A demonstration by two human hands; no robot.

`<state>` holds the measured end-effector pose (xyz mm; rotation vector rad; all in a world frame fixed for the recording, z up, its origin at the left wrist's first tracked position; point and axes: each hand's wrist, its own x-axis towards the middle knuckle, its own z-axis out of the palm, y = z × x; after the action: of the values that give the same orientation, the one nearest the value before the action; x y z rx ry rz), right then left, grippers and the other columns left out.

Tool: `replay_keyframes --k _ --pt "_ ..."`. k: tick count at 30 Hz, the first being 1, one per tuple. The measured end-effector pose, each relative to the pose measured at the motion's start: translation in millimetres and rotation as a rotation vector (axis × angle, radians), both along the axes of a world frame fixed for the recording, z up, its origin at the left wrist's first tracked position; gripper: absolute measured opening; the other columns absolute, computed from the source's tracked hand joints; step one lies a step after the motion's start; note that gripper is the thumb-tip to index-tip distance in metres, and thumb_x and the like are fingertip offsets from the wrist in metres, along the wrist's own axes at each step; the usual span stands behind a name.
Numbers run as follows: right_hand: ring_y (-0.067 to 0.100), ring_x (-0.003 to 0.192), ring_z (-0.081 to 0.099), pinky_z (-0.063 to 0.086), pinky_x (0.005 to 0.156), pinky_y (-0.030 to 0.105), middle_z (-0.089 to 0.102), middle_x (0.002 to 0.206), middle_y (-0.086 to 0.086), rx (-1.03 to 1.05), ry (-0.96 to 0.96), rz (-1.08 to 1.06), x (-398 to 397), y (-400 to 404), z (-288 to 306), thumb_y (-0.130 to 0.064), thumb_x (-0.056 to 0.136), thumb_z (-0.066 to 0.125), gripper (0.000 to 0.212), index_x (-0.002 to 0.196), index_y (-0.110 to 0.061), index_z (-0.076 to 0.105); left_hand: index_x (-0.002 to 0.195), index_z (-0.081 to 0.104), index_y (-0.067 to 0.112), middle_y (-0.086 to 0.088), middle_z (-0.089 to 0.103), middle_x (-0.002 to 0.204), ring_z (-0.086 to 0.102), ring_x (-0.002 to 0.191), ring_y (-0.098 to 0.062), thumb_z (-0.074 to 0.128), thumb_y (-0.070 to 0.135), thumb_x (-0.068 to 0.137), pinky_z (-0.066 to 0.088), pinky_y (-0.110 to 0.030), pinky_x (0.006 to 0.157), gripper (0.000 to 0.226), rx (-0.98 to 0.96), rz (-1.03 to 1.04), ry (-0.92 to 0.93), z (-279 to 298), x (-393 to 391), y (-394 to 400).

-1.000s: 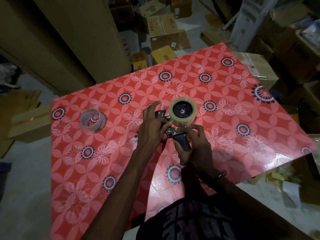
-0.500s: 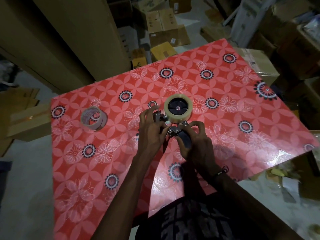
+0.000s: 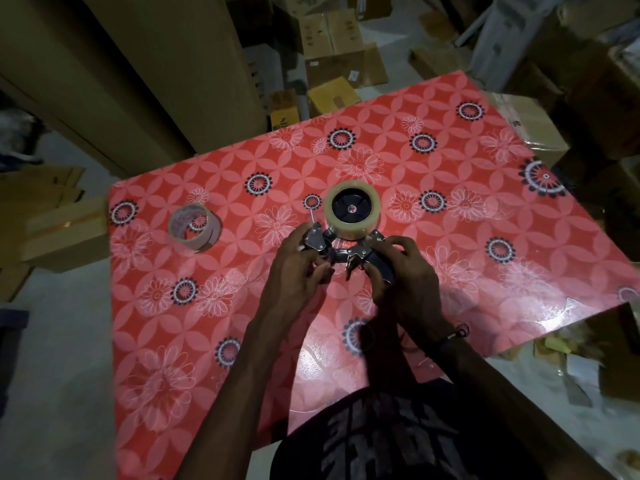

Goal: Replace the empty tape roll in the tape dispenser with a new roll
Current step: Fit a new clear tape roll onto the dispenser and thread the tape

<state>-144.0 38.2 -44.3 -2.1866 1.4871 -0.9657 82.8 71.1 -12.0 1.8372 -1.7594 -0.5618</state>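
Bench: the bench point(image 3: 450, 271) fills the middle of the frame, set at a slant, covered in a glossy red cloth printed with pale petal circles, white daisies and dark ringed rosettes; light glares off it at the right edge.
Tape dispenser: the tape dispenser point(image 3: 349, 252) is held at the centre of the frame, metal frame and dark handle showing between the two hands.
New roll: the new roll point(image 3: 352, 211), full and pale with a dark hub in its core, sits on the dispenser's far end, just above the hands.
Empty roll: the empty tape roll point(image 3: 194, 227), a thin cardboard ring, lies on the cloth at the left, well apart from the dispenser.
Left hand: the left hand point(image 3: 299, 271) has its fingers curled round the metal end of the dispenser beside the roll.
Right hand: the right hand point(image 3: 403, 271) grips the dark handle, thumb and fingers wrapped round it; a dark band sits on that wrist.
Room: dim storeroom; tall brown cardboard sheets point(image 3: 138, 81) lean at the upper left, cardboard boxes point(image 3: 332, 46) are stacked on the pale floor beyond the bench's top edge, more cartons crowd the right side.
Person: a dark printed shirt shows at the bottom of the frame.
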Motion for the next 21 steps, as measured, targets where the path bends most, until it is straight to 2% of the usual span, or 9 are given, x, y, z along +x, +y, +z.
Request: replay_keyframes --k 1,2,5,8,10,14,17,18,21 --pt "0.034 0.091 0.072 0.062 0.065 0.042 0.07 0.121 0.011 -0.011 0.004 -0.006 -0.3 -0.8 -1.8 -0.017 0.088 0.085 0.046 0.132 -0.018 0.074 0.083 0.082 0.013 -0.006 0.045 0.164 0.049 0.142 -0.019 0.08 0.012 0.09 0.034 -0.008 0.112 0.007 0.006 0.006 -0.014 2.5 0.4 1.7" --pt "0.035 0.097 0.071 0.062 0.068 0.042 0.071 0.118 0.012 -0.016 0.01 -0.012 -0.7 -1.3 -3.1 -0.017 0.087 0.085 0.046 0.132 -0.018 0.075 0.082 0.082 0.015 -0.005 0.046 0.164 0.049 0.141 -0.018 0.08 0.013 0.09 0.03 -0.004 0.108 0.008 0.02 0.007 -0.019 4.8 0.6 3.1" --pt "0.037 0.102 0.067 0.06 0.072 0.043 0.073 0.114 0.013 -0.033 0.021 -0.015 -4.0 -4.2 -6.7 -0.017 0.087 0.085 0.046 0.132 -0.017 0.076 0.084 0.082 0.019 -0.003 0.047 0.162 0.057 0.133 -0.02 0.082 0.017 0.09 0.04 -0.016 0.105 0.007 0.045 -0.004 -0.024 8.8 2.3 7.3" --pt "0.039 0.1 0.065 0.057 0.072 0.04 0.073 0.111 0.017 -0.049 0.033 0.014 -8.4 -6.8 -8.6 -0.012 0.087 0.087 0.045 0.131 -0.01 0.076 0.084 0.081 0.019 -0.001 0.051 0.157 0.06 0.121 -0.013 0.084 0.016 0.089 0.033 0.005 0.094 0.006 0.042 -0.01 -0.003 9.1 4.8 11.2" --pt "0.038 0.101 0.063 0.055 0.073 0.039 0.073 0.112 0.016 -0.012 0.052 0.051 -10.8 -9.3 -6.6 -0.012 0.089 0.086 0.043 0.131 -0.01 0.075 0.083 0.082 0.022 0.001 0.054 0.154 0.058 0.117 -0.007 0.085 0.016 0.088 0.031 0.008 0.089 0.008 0.032 -0.023 -0.016 9.7 7.2 13.0" --pt "0.028 0.111 0.058 0.043 0.078 0.032 0.071 0.121 0.008 0.163 0.068 0.099 -17.9 -21.1 0.2 -0.023 0.095 0.08 0.039 0.134 -0.022 0.075 0.082 0.083 0.018 -0.004 0.058 0.149 0.061 0.105 -0.003 0.085 0.017 0.089 0.047 -0.013 0.088 0.007 0.028 -0.09 -0.045 11.5 14.5 15.1" --pt "0.032 0.115 0.058 0.044 0.085 0.035 0.071 0.125 0.009 0.184 0.1 0.177 -23.5 -32.0 5.4 -0.024 0.096 0.079 0.038 0.134 -0.02 0.075 0.084 0.084 0.014 -0.008 0.063 0.14 0.067 0.1 -0.01 0.085 0.014 0.089 0.054 -0.021 0.084 0.006 -0.001 -0.118 -0.072 9.0 17.3 19.1" --pt "0.033 0.115 0.058 0.046 0.086 0.037 0.071 0.125 0.01 0.189 0.1 0.211 -25.6 -34.8 6.5 -0.025 0.097 0.077 0.038 0.135 -0.019 0.075 0.085 0.084 0.013 -0.009 0.065 0.137 0.068 0.1 -0.012 0.084 0.013 0.09 0.052 -0.018 0.085 0.004 -0.02 -0.117 -0.073 7.8 18.6 20.2" --pt "0.029 0.116 0.056 0.052 0.091 0.047 0.068 0.125 0.008 0.194 0.077 0.301 -33.7 -43.1 11.0 -0.033 0.099 0.07 0.042 0.139 -0.021 0.072 0.089 0.083 0.007 -0.01 0.071 0.125 0.07 0.098 -0.014 0.081 0.005 0.09 0.038 0.003 0.09 0.003 -0.062 -0.115 -0.037 7.1 19.9 22.1"
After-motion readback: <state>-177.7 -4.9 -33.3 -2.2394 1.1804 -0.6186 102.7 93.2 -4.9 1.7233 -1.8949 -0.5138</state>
